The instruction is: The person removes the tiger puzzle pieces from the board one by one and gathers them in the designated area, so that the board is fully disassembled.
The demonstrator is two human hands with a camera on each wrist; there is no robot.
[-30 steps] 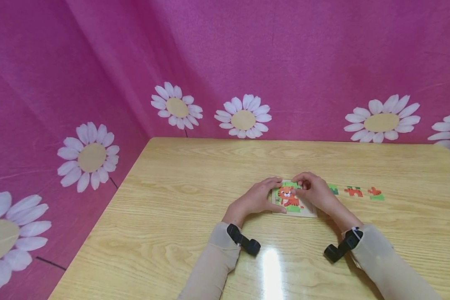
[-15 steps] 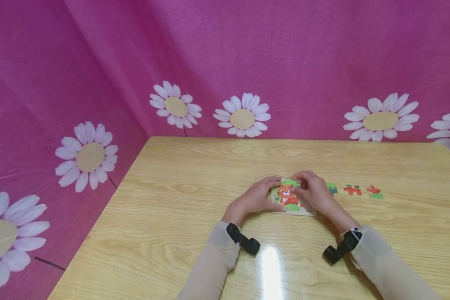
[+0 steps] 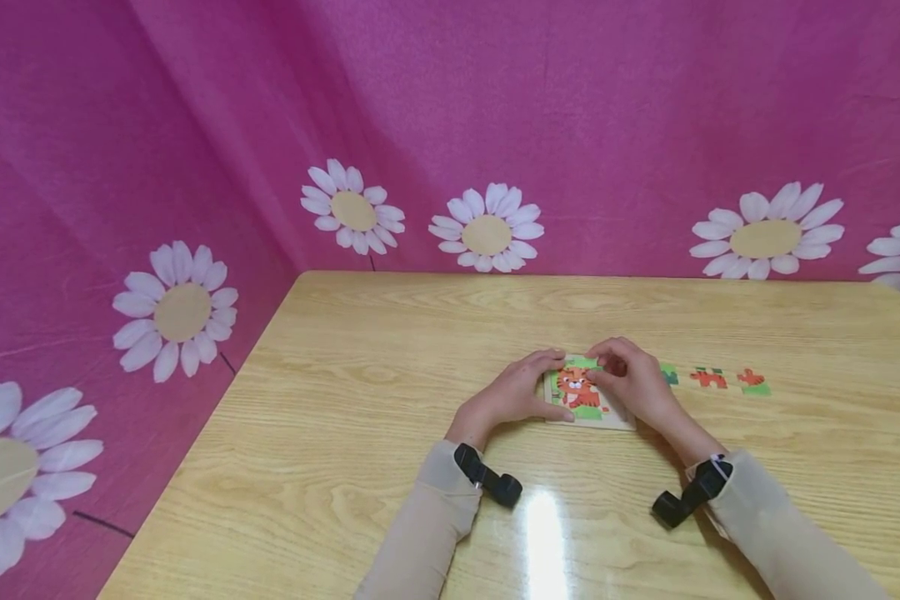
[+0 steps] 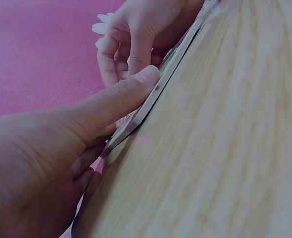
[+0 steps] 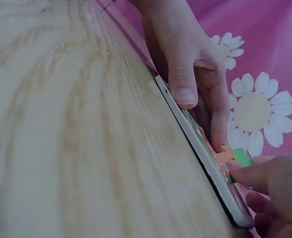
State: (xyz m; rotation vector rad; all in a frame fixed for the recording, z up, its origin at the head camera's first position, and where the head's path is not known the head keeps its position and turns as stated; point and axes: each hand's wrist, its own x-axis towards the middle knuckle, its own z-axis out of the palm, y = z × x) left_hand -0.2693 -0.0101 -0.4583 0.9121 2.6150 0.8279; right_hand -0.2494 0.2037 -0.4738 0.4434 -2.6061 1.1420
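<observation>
A puzzle tray (image 3: 616,417) with a pale wooden rim lies on the table, partly filled with a tiger picture on green. My left hand (image 3: 504,395) grips its left side, thumb on the near edge and fingers at the far edge. In the right wrist view, a green and orange puzzle piece (image 5: 241,157) stands tilted above the tray's surface, pinched by my right hand (image 5: 279,186). From the head view, that right hand (image 3: 633,381) covers the tray's upper right part and hides most of the piece.
Right of the tray, loose puzzle pieces lie in a row: a green one (image 3: 669,373) partly behind the right hand, an orange one (image 3: 708,378), and an orange and green one (image 3: 753,382). A pink flowered curtain (image 3: 607,125) hangs behind the wooden table (image 3: 330,400).
Hardly anything differs. My right hand's fingers shift slightly over the tray's upper right, while my left hand keeps its hold and the loose pieces stay put.
</observation>
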